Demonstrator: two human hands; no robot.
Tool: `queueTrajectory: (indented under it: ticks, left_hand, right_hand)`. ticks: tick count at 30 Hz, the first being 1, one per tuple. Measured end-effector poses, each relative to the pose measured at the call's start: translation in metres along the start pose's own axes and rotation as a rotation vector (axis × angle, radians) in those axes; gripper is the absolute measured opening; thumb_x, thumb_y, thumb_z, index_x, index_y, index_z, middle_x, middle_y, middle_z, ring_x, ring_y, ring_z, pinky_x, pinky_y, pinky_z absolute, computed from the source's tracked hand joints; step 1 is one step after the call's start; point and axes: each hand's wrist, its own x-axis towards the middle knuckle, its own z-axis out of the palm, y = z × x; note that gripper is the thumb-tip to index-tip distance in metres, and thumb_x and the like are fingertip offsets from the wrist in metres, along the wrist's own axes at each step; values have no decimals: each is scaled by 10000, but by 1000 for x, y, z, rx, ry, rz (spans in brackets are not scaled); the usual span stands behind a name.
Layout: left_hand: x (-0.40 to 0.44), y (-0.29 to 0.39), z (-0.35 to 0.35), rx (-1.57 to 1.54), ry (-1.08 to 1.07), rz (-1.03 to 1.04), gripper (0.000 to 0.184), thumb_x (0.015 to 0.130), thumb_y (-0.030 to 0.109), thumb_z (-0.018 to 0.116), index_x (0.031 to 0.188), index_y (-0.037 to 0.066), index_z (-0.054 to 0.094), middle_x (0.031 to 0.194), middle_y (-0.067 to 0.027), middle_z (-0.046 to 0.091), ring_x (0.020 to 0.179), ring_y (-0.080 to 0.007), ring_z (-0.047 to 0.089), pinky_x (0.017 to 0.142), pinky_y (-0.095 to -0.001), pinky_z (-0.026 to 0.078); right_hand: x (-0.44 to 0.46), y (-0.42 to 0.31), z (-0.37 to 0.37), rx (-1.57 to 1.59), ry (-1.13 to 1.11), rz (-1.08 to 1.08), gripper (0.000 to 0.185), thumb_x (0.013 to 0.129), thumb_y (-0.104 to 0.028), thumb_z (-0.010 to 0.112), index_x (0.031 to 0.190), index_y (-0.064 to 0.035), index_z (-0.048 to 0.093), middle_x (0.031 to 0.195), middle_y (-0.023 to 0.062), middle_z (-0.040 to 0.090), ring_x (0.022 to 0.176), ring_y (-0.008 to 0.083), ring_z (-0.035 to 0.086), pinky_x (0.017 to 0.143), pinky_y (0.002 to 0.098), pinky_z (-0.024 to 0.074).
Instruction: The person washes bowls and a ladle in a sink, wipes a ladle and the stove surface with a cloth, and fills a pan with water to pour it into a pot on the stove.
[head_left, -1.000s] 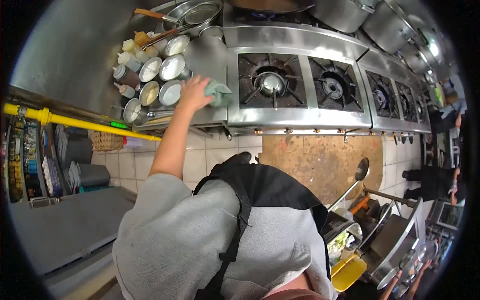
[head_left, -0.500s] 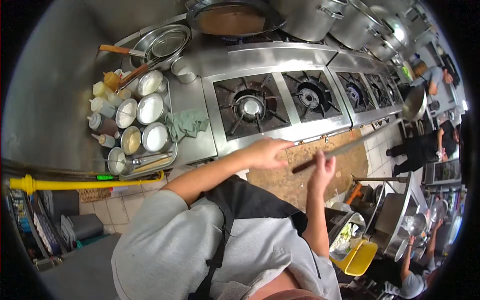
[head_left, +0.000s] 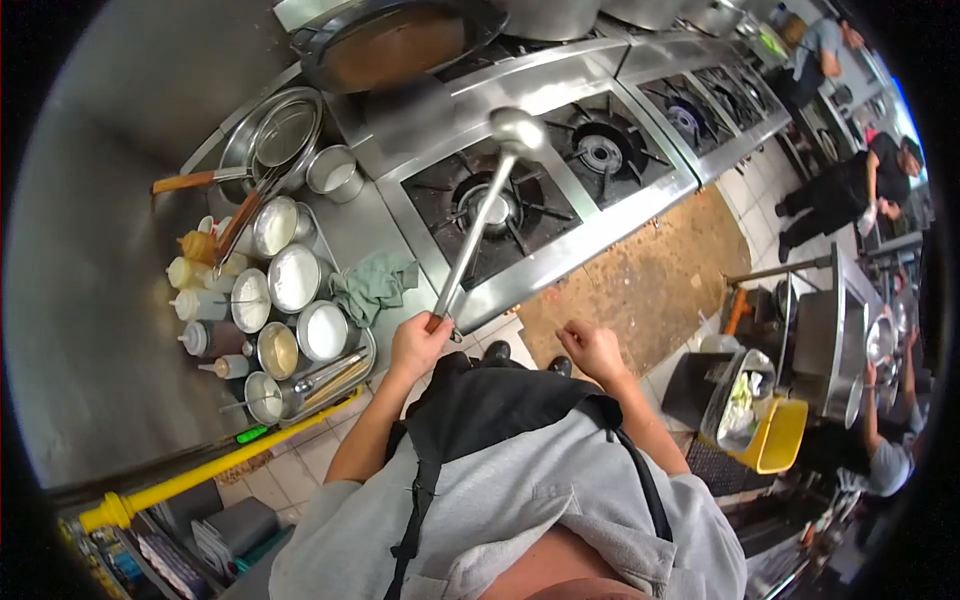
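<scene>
My left hand (head_left: 418,346) is closed round the handle end of a long steel ladle (head_left: 478,225). The ladle slants up and away over the near burner (head_left: 490,205), its rounded bowl hanging above the stove top. My right hand (head_left: 592,350) is in front of my apron, fingers curled in, with nothing visible in it. A green cloth (head_left: 375,287) lies just beyond my left hand, on the steel counter beside the stove.
Left of the stove are metal pots of white powder (head_left: 296,278), squeeze bottles (head_left: 205,338) and strainers (head_left: 283,132). A wok of brown liquid (head_left: 395,50) sits behind. On the right are a yellow bin (head_left: 780,436), a person in black (head_left: 860,185) and other workers.
The ladle has passed from my right hand to my left and swung from far right to over the stove. My right hand has let go and curled. The view has turned.
</scene>
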Motion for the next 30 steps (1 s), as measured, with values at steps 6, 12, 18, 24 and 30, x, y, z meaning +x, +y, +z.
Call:
queueTrajectory:
  ticks: [6,12,18,24,30]
  left_hand:
    - [4,-63,6,-6,69,-171,351,876,340,615,772,7,653,680,-124,675,620,-236,650,594,-364,476]
    - [14,-40,-15,458,27,-123,402,868,398,611,732,21,644,702,-176,661,667,-349,648,628,-435,491]
    - [35,17,-38,772,-11,51,363,841,410,652,764,56,646,711,-156,661,723,-356,654,664,-461,502]
    - [48,74,15,562,-200,295,285,831,347,679,830,66,636,777,-133,663,731,-344,643,664,-449,495]
    - [34,54,91,671,-603,356,264,834,331,675,872,72,642,865,-142,681,828,-345,653,703,-450,497]
  right_hand:
    - [-70,75,25,-102,-56,299,262,856,-313,654,788,-60,656,743,158,663,747,363,660,674,454,516]
    - [-109,130,38,-7,-82,499,261,831,-322,669,824,-62,653,786,148,678,774,349,668,694,451,518]
    - [-121,140,30,-60,-124,623,277,837,-335,660,876,-62,668,821,147,692,799,336,673,720,434,522]
    - [-151,171,31,33,-143,796,330,847,-383,636,913,-66,699,892,165,702,874,336,672,791,425,519]
    - [-222,214,36,143,-60,990,338,845,-384,627,917,-64,706,875,142,715,839,295,686,795,403,525]
